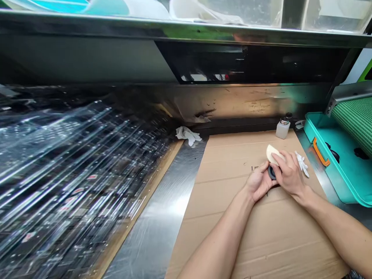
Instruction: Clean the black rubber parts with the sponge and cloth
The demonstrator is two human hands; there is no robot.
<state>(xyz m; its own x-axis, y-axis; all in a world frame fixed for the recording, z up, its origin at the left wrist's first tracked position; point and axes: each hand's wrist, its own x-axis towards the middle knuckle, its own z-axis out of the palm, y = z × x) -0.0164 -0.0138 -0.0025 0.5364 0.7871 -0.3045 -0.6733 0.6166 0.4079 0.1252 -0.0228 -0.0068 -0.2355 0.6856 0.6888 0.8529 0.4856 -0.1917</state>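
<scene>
My left hand [258, 183] is closed around a small dark round part [271, 173], whose exact kind I cannot make out. Over it, my right hand [291, 173] pinches a cream-coloured pad [272, 153] with a curved edge, perhaps sponge or foam. The two hands meet above a flattened cardboard sheet [221, 182]. Just right of my right hand lies a crumpled white cloth or tissue [302, 164]. Beyond the hands, a small translucent bottle [282, 128] with a metallic top stands at the far edge of the cardboard.
Clear-wrapped stacks of dark parts [72, 174] fill the left side. A crumpled white cloth [188, 135] lies on the metal bench [157, 217]. At right, a teal bin [334, 170] with an orange handle [321, 153] sits below a green belt [356, 120]. A metal shelf [186, 33] crosses overhead.
</scene>
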